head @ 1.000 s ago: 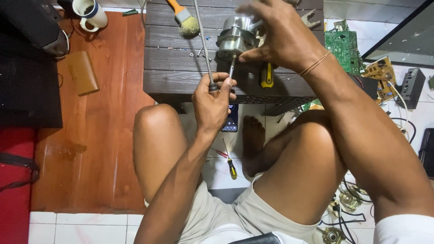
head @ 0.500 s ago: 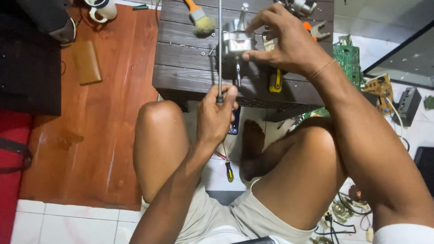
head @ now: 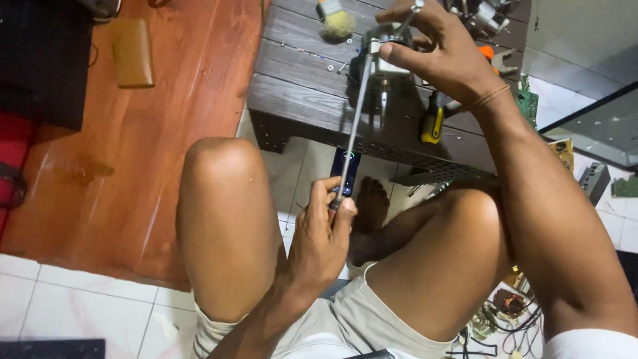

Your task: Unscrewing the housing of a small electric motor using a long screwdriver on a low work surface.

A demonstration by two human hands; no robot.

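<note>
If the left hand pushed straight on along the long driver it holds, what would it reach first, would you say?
Most likely the small metal motor that the right hand steadies on the dark table; the left hand aims the driver up at it, though depth is hard to judge.

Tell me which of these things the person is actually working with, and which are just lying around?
In use:
left hand holding a long screwdriver
right hand gripping a small metal motor part

Lying about:
brush
yellow-handled tool
phone
brown wallet
circuit board
</note>
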